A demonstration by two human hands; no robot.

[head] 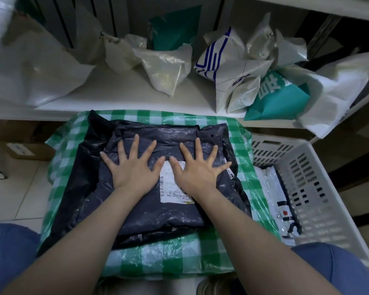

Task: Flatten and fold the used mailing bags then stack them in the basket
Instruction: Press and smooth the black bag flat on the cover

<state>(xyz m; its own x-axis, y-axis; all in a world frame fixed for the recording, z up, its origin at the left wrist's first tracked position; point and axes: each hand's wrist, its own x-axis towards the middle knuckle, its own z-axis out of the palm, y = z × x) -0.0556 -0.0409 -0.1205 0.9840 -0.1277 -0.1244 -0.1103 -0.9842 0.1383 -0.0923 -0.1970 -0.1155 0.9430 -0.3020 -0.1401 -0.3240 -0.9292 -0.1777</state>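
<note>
Roughly midway, judging by piles. One folded white bag (pixel 273 188) already lies in the white slatted basket (pixel 320 188) on your right. Crumpled bags (pixel 164 69) sit unflattened on the shelf ahead, a teal bag (pixel 279 96) among them. The dark grey mailing bag (pixel 158 211) lies on the green-checked sheet (pixel 153 260), shipping label (pixel 165 189) up, not yet in the basket. Your left hand (pixel 129 167) and right hand (pixel 197 169) press flat on it, side by side, fingers splayed straight, pinching nothing. The right palm overlaps the label.
</note>
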